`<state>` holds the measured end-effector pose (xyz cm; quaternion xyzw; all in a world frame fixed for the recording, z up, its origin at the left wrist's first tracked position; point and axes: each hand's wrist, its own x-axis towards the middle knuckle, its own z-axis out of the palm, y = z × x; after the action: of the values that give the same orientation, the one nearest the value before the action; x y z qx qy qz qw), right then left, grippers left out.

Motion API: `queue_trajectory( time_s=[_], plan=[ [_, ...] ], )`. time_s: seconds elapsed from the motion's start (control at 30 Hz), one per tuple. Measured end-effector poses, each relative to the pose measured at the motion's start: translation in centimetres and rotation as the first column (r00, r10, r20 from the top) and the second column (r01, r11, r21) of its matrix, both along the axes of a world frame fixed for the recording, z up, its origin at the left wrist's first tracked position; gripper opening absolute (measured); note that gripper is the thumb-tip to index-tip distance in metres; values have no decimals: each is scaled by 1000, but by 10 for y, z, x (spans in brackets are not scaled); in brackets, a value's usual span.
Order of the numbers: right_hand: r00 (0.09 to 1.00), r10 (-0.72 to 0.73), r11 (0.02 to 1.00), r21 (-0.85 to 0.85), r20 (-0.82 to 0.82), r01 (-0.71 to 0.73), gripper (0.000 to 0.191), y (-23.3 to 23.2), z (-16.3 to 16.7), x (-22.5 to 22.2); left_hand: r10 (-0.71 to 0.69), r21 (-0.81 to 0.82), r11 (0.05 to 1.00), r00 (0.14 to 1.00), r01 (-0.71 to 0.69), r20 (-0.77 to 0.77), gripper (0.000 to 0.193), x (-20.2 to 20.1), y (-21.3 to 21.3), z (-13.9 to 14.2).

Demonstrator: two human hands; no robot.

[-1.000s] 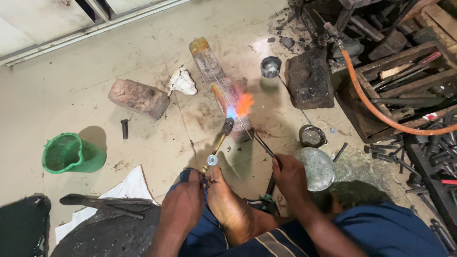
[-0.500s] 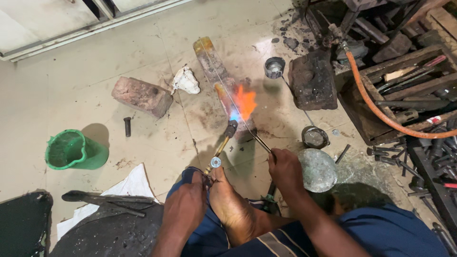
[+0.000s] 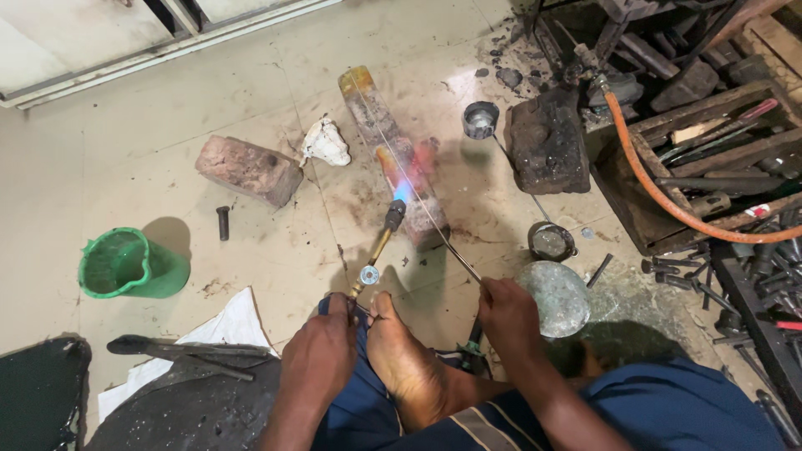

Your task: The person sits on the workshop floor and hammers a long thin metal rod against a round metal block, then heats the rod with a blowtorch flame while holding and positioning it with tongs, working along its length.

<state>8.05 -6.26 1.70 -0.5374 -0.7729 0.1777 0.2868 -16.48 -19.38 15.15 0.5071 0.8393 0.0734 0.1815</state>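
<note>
A green bucket [image 3: 134,265] sits far on my left, with a brick [image 3: 249,170] and a small black bolt [image 3: 223,223] past it. My left hand [image 3: 319,361] is closed around the torch [image 3: 380,244], and its blue flame hits the long block [image 3: 393,150]. My bare foot [image 3: 408,361] is right beside that hand, so I think a slip could burn it. My right hand [image 3: 510,316] pinches a thin wire [image 3: 422,213] lying along the hot block. The orange hose [image 3: 660,188] and the tool pile [image 3: 702,125] crowd my right side. The floor on my left has more room to move
</note>
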Motion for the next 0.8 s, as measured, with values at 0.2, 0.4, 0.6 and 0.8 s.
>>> queue_trajectory(
  time_s=[0.2, 0.4, 0.6, 0.8],
  plan=[
    [1000, 1, 999, 44, -23, 0, 15, -20, 3, 17, -43, 10, 999, 999, 43, 27, 17, 0, -2, -7],
    [1000, -14, 1000, 18, -28, 15, 16, -30, 10, 25, -93, 37, 995, 995, 92, 46, 15, 4, -5, -8],
    [999, -16, 999, 45, -43, 18, 18, -36, 17, 26, -72, 19, 997, 996, 71, 52, 16, 7, -8, -2],
    [995, -55, 998, -33, -79, 53, 21, -43, 25, 34, -99, 49, 994, 995, 97, 29, 14, 10, -15, 2]
  ],
)
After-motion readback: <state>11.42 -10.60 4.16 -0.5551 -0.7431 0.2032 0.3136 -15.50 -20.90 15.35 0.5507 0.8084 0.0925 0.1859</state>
